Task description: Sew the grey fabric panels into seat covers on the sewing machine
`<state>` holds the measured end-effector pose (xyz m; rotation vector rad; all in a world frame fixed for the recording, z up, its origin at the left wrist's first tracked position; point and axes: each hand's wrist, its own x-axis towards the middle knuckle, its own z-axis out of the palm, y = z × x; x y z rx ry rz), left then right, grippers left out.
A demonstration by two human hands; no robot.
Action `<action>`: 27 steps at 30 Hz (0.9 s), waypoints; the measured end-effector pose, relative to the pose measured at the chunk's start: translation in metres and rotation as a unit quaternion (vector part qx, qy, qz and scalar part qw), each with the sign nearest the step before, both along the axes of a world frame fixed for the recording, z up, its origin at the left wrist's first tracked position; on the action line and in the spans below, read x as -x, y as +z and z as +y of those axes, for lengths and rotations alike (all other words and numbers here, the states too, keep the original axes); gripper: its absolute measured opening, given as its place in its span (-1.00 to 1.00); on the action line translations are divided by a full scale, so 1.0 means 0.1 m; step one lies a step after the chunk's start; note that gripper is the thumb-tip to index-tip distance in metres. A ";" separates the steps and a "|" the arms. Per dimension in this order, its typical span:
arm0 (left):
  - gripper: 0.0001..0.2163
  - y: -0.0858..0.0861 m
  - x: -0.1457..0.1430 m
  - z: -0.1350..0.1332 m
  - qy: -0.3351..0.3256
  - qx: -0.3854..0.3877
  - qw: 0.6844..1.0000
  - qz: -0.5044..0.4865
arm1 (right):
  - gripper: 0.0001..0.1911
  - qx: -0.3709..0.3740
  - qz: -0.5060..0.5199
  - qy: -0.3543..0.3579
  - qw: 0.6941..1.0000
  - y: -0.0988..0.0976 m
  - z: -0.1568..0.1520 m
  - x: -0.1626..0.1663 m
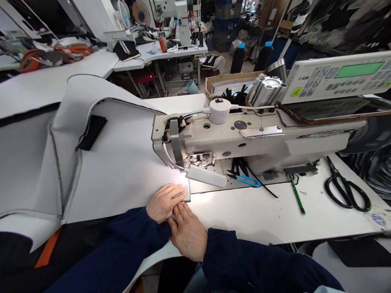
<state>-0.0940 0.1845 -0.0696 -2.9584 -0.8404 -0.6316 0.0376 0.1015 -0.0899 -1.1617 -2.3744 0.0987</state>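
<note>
Needle of the beige metal sewing machine, just beyond the left hand: hidden by machine head and white tubular lamp.
Dark lettering, right of and beyond the right hand: blurred, illegible.
White control panel, farther beyond: cut off by right edge; key symbols too small to read.
Pale grey dark-edged sheet, left of both hands: cut off by left edge.
Dark blue sleeves, behind the hands: cut off by bottom edge.
</note>
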 end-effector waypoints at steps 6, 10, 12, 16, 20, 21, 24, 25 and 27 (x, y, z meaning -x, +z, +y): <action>-0.69 0.09 -0.05 0.21 0.005 -0.013 0.999 0.040 | -0.67 -0.043 0.001 -0.012 0.999 -0.07 0.21 0.03; -0.71 0.11 -0.05 0.33 0.001 -0.035 0.998 0.061 | -0.63 -0.057 -0.014 0.004 0.998 -0.05 0.33 0.01; -0.71 0.07 -0.04 0.39 0.004 -0.050 0.998 0.042 | -0.61 -0.052 -0.020 0.011 0.998 -0.03 0.40 0.00; -0.68 -0.03 0.00 0.55 0.004 -0.053 0.998 0.024 | -0.56 -0.039 -0.033 0.021 0.998 -0.02 0.54 -0.02; -0.66 -0.11 0.05 0.69 0.019 0.016 0.997 0.078 | -0.53 -0.009 -0.044 0.017 0.999 0.01 0.67 -0.03; -0.66 -0.12 0.05 0.72 0.027 0.031 0.995 0.091 | -0.52 0.004 -0.049 0.016 0.999 0.01 0.71 -0.02; -0.68 -0.13 0.05 0.81 0.055 0.053 0.991 0.111 | -0.52 0.045 -0.065 0.015 0.997 0.02 0.81 0.00; -0.69 -0.12 0.04 0.83 0.064 0.059 0.989 0.118 | -0.51 0.056 -0.066 0.013 0.996 0.03 0.83 0.00; -0.73 -0.10 0.02 0.86 0.079 0.073 0.985 0.134 | -0.53 0.071 -0.063 0.009 0.995 0.09 0.81 -0.02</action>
